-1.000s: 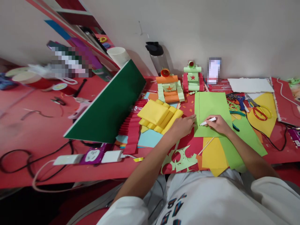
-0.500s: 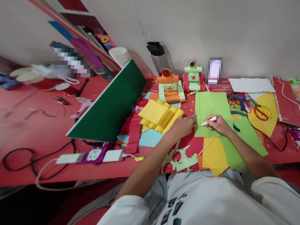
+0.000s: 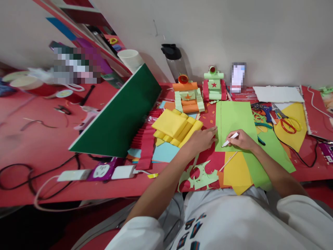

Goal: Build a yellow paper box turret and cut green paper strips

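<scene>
A white marker (image 3: 230, 139) sits in my right hand (image 3: 244, 139), its tip down at the lower left part of a light green sheet (image 3: 236, 116). A thin line runs down the sheet near its left edge. My left hand (image 3: 206, 138) lies flat with fingers stretched out, the fingertips at that left edge. Close beside this hand is a yellow model of rolled and folded paper (image 3: 169, 123). Behind stand an orange and green paper model (image 3: 187, 97) and a red and green one (image 3: 214, 85), each bearing a star.
To the right lie scissors (image 3: 288, 125), a blue glue gun (image 3: 267, 113) and teal-handled pliers (image 3: 263, 125). A dark green board (image 3: 117, 121) leans at the left. Paper scraps (image 3: 201, 177) and a power strip (image 3: 102, 170) lie near the front edge. A bottle (image 3: 174, 60) stands behind.
The marker in my right hand has moved down the green sheet, closer to its near edge. My left hand stays at the sheet's left edge. The whole view has shifted slightly.
</scene>
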`<state>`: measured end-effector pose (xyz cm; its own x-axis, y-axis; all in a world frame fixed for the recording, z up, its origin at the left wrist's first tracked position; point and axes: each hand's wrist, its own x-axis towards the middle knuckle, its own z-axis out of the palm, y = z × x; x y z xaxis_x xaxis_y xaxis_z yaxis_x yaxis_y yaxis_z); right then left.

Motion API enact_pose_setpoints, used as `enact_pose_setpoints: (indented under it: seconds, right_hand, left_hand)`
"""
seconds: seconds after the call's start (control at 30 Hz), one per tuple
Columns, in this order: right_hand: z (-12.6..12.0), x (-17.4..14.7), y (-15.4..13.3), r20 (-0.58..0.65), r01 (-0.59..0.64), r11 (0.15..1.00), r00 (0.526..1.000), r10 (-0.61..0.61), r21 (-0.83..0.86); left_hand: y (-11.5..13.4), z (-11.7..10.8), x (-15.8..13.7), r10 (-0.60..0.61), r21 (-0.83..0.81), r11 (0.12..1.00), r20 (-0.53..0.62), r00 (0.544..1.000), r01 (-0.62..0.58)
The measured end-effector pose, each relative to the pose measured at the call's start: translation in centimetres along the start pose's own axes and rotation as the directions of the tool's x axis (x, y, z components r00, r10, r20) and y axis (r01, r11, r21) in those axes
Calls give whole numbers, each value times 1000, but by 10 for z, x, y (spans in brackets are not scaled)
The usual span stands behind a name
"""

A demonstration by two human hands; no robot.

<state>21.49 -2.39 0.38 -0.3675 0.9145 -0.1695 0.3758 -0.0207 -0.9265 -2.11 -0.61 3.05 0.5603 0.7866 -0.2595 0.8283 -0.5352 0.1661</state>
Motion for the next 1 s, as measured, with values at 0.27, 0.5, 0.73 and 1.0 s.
enact_pose_setpoints:
  seconds: [0.27, 0.5, 0.73, 1.0]
  right_hand:
    - [1, -1, -2, 45, -11, 1000, 999, 11, 0]
    - [1, -1, 0, 23, -11, 1000, 1000, 11, -3]
    - [1, -2, 1, 50, -7, 1000, 999, 7, -1]
    - [1, -2, 3, 46, -2, 1000, 999, 2, -6]
  left_hand:
    - [3, -4, -2, -15, -2, 1000, 7, 1000, 15]
    - [4, -5, -2, -8, 11, 1000, 14, 1000, 8]
    - [5, -7, -3, -6, -11, 1000, 8, 1000, 7]
    - [5, -7, -3, -9, -11, 1000, 19, 1000, 9]
